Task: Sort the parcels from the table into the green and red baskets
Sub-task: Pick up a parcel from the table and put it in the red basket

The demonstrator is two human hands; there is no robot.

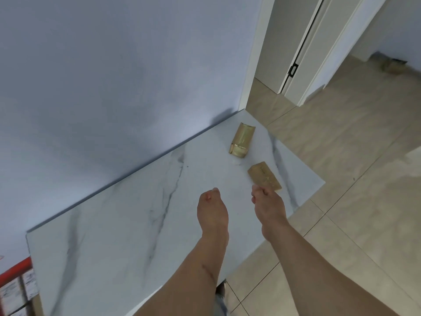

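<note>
Brown-paper parcel, nearer one [265,176]: flat on marble-look table [127,224], near its far-R corner. Long axis diagonal, running from far-L down to near-R; near-R end tucked under/against R hand fingertips.

R hand [268,202]: reaching fwd, fingers curled down onto parcel's near end. Looks like a pinch starting; firm grip vs. mere touch — cannot tell, fingertips hidden behind knuckles.

L hand [213,208]: beside R hand, to its L, loosely curled, holding nothing, apart from both parcels.

Gold-foil parcel [242,140]: farther off, near wall [114,76], well beyond both hands. Long axis approx. away from viewer, tilted slightly R at far end. Not touching brown parcel.

Red basket [16,270]: rim only, at frame's lower L, past table's L end. Green basket: not in view.

Judgement: R hand nearer to both parcels; brown one is item in hand. Next move prob. needs lift, then carry across body to L, whole table length. Which basket applies — no marking legible on either parcel.
</note>
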